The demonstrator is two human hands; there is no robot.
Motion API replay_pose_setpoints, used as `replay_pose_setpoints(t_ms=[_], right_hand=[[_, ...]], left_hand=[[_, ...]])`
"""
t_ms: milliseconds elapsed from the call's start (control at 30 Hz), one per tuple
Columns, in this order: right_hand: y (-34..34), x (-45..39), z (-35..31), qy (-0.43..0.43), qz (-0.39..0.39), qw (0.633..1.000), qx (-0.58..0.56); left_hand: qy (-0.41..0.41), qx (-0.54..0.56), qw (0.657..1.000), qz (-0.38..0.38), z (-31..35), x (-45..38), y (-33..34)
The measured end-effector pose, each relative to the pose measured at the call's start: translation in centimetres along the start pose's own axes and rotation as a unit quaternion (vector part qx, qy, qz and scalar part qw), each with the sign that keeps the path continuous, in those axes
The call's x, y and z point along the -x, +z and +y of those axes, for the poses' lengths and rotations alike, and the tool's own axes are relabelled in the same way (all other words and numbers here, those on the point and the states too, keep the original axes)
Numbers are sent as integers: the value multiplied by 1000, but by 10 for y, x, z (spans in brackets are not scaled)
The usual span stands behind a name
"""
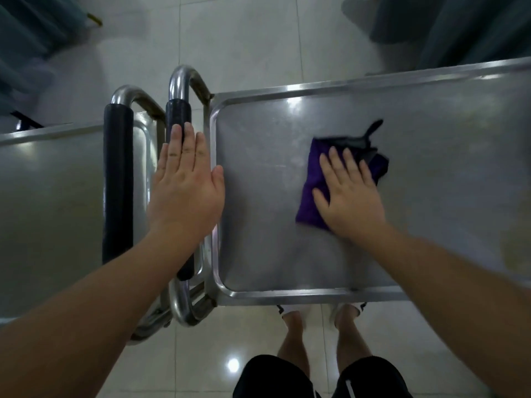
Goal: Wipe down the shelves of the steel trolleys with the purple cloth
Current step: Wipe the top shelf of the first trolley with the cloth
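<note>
The right hand (pixel 349 193) lies flat, fingers straight and slightly spread, pressing the purple cloth (pixel 314 179) down on the top shelf of the right steel trolley (pixel 258 254); nothing is curled round the cloth, it is held only by the weight of the palm. The cloth sits toward the middle of that shelf, its dark far corner (pixel 370 139) sticking out beyond the fingertips. The left hand (pixel 185 185) is also flat and relaxed, fingers together, resting over the black-padded push handle (pixel 178 116) at the shelf's left edge and gripping nothing. A second trolley (pixel 57 182) stands just beside it on the left, its own padded handle (pixel 117 182) close to the first. To do this stroke well, I would keep the palm spread wide over the cloth so it does not bunch or slide out from under the fingers, and tuck that loose far corner in. Work in overlapping passes from the far rim toward the near rim, then run along the raised lip and into the rounded corners, where grime probably gathers. The trolley likely stands on wheels, so the left hand would do better closing on the handle to steady it. The left trolley's shelf appears yet to be done.
</note>
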State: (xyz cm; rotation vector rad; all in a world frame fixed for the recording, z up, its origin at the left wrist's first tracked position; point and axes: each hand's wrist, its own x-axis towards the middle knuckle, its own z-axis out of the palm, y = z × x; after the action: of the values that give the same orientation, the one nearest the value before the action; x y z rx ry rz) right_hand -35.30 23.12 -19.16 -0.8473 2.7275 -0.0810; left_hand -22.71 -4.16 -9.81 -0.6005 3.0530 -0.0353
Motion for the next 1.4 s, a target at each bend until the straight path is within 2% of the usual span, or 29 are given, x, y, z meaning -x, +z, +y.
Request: replay_pose_setpoints(t_ms=[167,300,367,500,667,833,1000,1233,1400], right_hand=[[43,128,24,-26,-42,998,31],[48,144,44,-69,-56,995,45],[39,117,57,-78,-50,995,46],[8,22,91,-21,-9,999,27],[-32,-100,121,-3,-2,1000,5],[-41,-127,128,-4,10,1000,6],[-30,-60,127,-19,10,1000,0],[30,138,146,-29,-46,998,44],[50,161,111,42,-46,997,35]], left_hand=[[-2,10,1000,-7,1,0,-3],[0,6,1000,-11,3,2,-4],[0,5,1000,-16,2,2,-4],[-10,-7,1000,-20,1,1,-4],[-36,-18,998,-44,5,1,-8],[-45,-7,998,-46,8,0,-11],[-46,-4,998,-50,10,1,-14],[-43,22,998,-46,9,2,-16],[-33,40,998,-29,3,2,-13]])
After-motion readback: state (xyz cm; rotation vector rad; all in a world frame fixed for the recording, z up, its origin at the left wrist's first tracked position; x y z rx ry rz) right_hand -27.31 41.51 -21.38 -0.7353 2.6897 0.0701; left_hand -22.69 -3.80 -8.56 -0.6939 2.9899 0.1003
